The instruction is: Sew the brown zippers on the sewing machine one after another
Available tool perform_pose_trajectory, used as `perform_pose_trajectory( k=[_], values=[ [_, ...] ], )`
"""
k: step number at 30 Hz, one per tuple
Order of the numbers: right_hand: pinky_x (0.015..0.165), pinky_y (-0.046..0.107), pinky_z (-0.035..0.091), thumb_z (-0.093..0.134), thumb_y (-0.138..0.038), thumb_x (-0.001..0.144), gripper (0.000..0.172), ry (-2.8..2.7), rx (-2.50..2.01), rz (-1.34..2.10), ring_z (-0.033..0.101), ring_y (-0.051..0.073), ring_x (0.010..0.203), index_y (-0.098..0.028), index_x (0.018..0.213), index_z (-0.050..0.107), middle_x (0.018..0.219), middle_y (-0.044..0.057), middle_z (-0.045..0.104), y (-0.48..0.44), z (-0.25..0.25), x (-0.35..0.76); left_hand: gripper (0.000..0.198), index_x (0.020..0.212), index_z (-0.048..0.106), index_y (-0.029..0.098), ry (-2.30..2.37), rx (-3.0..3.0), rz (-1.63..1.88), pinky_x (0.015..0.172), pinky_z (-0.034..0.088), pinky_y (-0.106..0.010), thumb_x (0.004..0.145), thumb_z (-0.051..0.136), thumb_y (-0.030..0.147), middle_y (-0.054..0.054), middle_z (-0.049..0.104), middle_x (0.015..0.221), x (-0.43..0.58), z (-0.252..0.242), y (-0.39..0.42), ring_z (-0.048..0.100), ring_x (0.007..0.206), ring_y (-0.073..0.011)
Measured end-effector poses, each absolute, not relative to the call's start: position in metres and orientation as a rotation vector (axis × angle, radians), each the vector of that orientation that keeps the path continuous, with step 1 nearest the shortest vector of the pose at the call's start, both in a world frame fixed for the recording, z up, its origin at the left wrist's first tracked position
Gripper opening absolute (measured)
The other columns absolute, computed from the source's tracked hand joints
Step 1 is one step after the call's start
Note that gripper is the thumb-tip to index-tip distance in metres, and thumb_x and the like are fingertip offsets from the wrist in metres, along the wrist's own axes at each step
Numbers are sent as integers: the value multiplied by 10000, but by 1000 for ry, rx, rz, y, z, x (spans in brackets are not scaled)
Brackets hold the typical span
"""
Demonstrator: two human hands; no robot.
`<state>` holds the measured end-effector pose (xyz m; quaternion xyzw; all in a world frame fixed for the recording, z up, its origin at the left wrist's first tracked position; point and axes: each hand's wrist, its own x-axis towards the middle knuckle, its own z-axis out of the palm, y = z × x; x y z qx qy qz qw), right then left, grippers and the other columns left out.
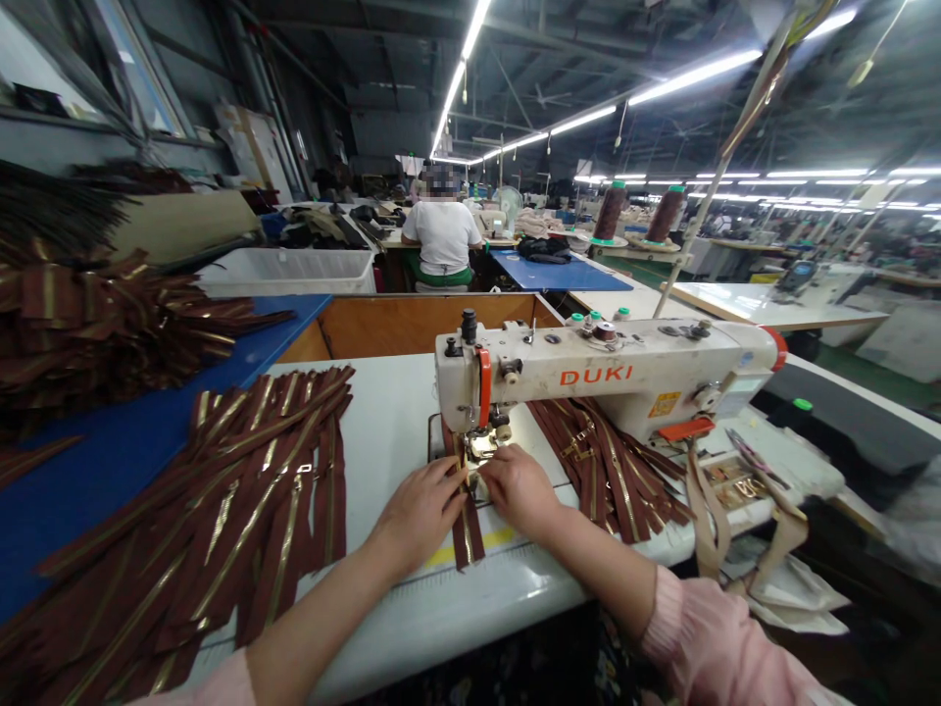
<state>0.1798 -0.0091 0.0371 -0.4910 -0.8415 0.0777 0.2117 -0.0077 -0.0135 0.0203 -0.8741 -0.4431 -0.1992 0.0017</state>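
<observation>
Long strip lights [695, 77] hang above the far blue table [577, 278]; windows [143, 69] lie left of it, green floor [903, 367] right of it.

Brown zipper strip [469, 541], long and narrow, with a fabric band along each side of a thin middle line. Lies flat and lengthwise under the head of the sewing machine [536, 371], pointing toward the front edge of the white table [397, 628]. Partly covered midway by the left hand [418, 512]. Loose at the near end, crossing the yellow tape [500, 537].
</observation>
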Motion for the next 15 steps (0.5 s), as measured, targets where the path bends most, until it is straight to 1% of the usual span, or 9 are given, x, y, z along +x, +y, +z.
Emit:
perform_pose_trajectory(
  k=[3, 5, 7, 10, 13, 15],
  values=[
    [783, 290, 395, 519, -147, 870, 161, -2104, -1467, 332, 518, 198, 898, -131, 807, 667, 872, 82, 615, 19, 41, 189, 309, 1141, 620, 183, -1389, -2777, -627, 964, 463, -434, 899, 436, 244, -105, 623, 1188, -8, 20, -6, 569, 1102, -250],
    [817, 311, 402, 537, -128, 840, 130, -2014, -1446, 501, 530, 207, 908, -106, 798, 659, 891, 95, 631, 38, 41, 192, 316, 1144, 617, 191, -1392, -2785, -662, 965, 460, -435, 904, 423, 260, -94, 628, 1179, -8, 18, -3, 572, 1092, -245],
    [802, 308, 422, 552, -137, 824, 121, -2006, -1413, 607, 561, 205, 863, -95, 804, 662, 851, 87, 654, 55, 40, 190, 325, 1145, 617, 192, -1389, -2789, -696, 957, 466, -433, 910, 409, 282, -92, 623, 1180, -8, 15, -1, 569, 1094, -246],
    [785, 290, 451, 573, -185, 822, 131, -2025, -1336, 725, 598, 195, 829, -112, 854, 677, 806, 49, 683, 72, 36, 183, 339, 1144, 616, 183, -1377, -2789, -708, 952, 471, -433, 917, 393, 298, -103, 608, 1200, -9, 13, 1, 558, 1114, -250],
    [803, 291, 469, 576, -240, 834, 164, -2009, -1256, 810, 620, 181, 845, -152, 925, 679, 817, 14, 699, 83, 33, 175, 353, 1154, 613, 171, -1364, -2790, -705, 952, 471, -449, 923, 382, 305, -117, 597, 1218, -10, 12, 3, 551, 1128, -260],
    [826, 297, 474, 579, -268, 838, 171, -1976, -1215, 847, 629, 173, 859, -175, 939, 680, 830, -1, 706, 87, 32, 172, 363, 1160, 612, 155, -1356, -2796, -703, 955, 468, -462, 925, 377, 302, -132, 594, 1223, -10, 10, 5, 550, 1130, -268]
  ],
)
